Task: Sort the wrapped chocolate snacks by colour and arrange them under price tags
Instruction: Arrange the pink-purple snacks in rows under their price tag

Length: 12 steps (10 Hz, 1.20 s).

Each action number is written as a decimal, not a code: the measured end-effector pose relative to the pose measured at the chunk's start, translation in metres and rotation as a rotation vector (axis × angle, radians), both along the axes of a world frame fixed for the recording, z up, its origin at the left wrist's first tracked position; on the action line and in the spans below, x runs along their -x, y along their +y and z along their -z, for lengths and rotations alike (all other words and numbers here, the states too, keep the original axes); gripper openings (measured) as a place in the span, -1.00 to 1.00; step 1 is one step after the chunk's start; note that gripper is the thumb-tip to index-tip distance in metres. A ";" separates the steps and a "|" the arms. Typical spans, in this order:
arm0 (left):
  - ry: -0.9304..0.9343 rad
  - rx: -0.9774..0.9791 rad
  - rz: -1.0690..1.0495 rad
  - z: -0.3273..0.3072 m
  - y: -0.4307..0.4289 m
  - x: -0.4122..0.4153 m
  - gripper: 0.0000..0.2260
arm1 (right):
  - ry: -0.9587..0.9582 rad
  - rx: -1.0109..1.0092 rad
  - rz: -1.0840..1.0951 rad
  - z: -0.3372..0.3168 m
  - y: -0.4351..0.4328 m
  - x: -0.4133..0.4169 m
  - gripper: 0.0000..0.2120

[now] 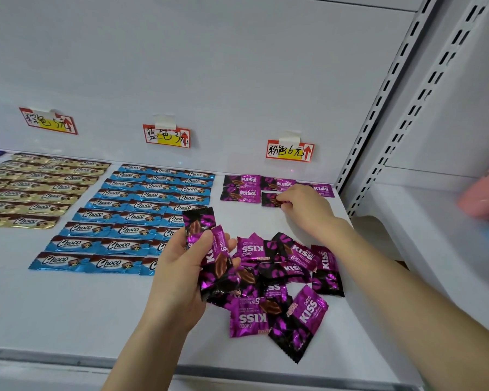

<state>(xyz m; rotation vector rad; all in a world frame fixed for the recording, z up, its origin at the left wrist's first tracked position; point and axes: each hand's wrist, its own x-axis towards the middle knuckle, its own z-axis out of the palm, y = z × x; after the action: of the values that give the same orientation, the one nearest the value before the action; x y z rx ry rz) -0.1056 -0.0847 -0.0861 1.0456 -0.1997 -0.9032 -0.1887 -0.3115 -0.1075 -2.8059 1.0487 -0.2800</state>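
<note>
On the white shelf [68, 311] the left hand [178, 272], at about six o'clock in the view, grips a fan of purple KISS packets [218, 261], fingers and thumb curled round them and lifted off the surface. Just at its three o'clock lies a loose pile [291, 280] of the same purple packets, overlapping, some face up, some turned over. The right hand [305, 210] reaches toward two o'clock, its fingertips pinching a single packet [269, 199] that lies flat on the shelf in the second of the laid-out purple rows [242, 187]. These rows sit directly below the pink price tag [290, 150] on the back wall. At nine o'clock of those rows the blue Choco bars [130, 218] lie in neat rows under the blue price tag [166, 136]. Further toward nine o'clock the gold Choco bars [34, 190] lie under the third price tag [48, 121]. At the three o'clock edge a pink thing [480, 198] shows on the neighbouring shelf — too blurred to tell what it is.
</note>
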 end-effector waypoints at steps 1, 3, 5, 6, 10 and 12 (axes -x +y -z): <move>0.001 -0.006 0.005 0.001 0.001 -0.001 -0.88 | -0.038 0.023 0.018 0.003 -0.001 0.000 -0.73; 0.009 -0.011 0.012 0.001 0.001 -0.001 -0.87 | -0.016 0.012 0.017 0.003 -0.001 -0.001 -0.73; 0.016 0.000 0.004 0.000 0.002 -0.001 -0.87 | -0.031 0.016 0.026 0.004 -0.003 -0.002 -0.75; 0.027 0.004 -0.016 0.000 0.001 -0.001 -0.89 | -0.038 0.018 0.025 0.005 -0.004 -0.003 -0.75; 0.084 0.171 -0.170 -0.012 -0.012 0.008 -0.81 | -0.484 -0.571 -0.126 -0.049 0.082 0.012 -0.79; -0.018 0.198 -0.221 -0.020 -0.016 0.020 -0.69 | -0.527 -0.676 -0.139 -0.057 0.135 0.027 -0.90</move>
<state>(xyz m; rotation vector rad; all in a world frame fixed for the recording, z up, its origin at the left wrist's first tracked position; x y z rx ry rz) -0.1261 -0.1003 -0.0660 0.8732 -0.1809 -0.6604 -0.2153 -0.1770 -0.0506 -2.0236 0.6558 -0.5007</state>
